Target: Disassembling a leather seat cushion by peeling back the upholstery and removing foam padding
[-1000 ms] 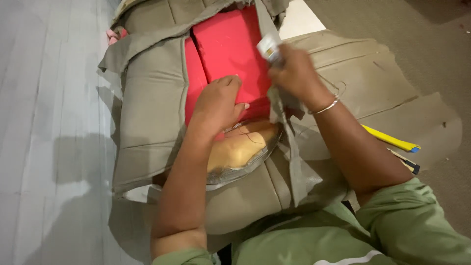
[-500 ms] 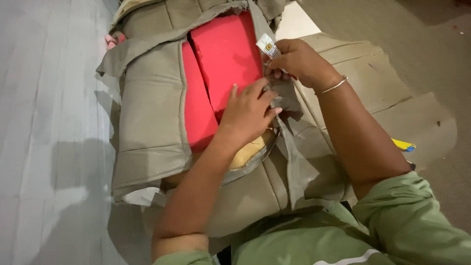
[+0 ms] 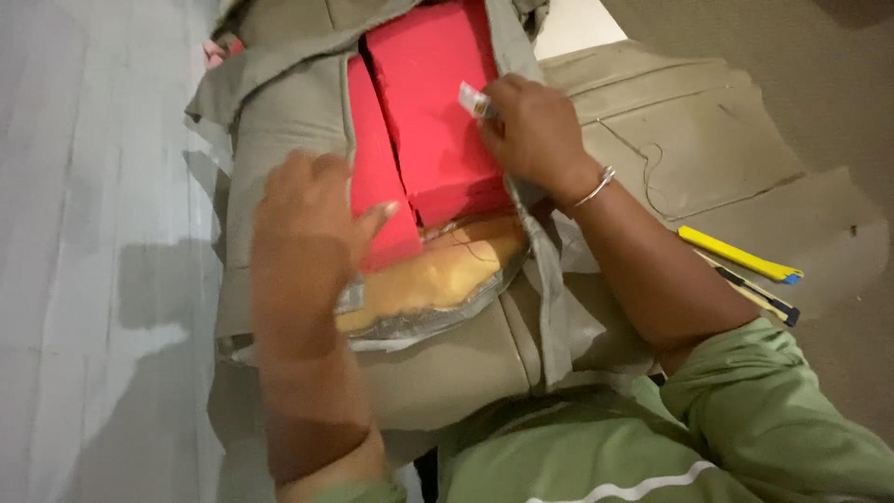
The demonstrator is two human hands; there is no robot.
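A tan seat cover (image 3: 279,140) lies split open over red foam (image 3: 433,102) and a patch of yellow foam (image 3: 438,270). My left hand (image 3: 312,214) rests on the left edge of the cover, thumb on the narrow red foam strip (image 3: 372,186). My right hand (image 3: 535,130) presses on the right edge of the red foam and pinches a small white blade-like tool (image 3: 472,101) between its fingers. A thin bangle (image 3: 596,186) sits on that wrist.
A yellow utility knife (image 3: 736,253) and a dark tool (image 3: 759,293) lie on flattened tan cover pieces (image 3: 689,140) at right. A grey plank floor (image 3: 84,233) runs along the left. My green shirt (image 3: 652,438) fills the bottom.
My left hand has slid from the middle of the red foam down and left onto the cover's edge. The right hand with the small tool has stayed at the foam's right edge.
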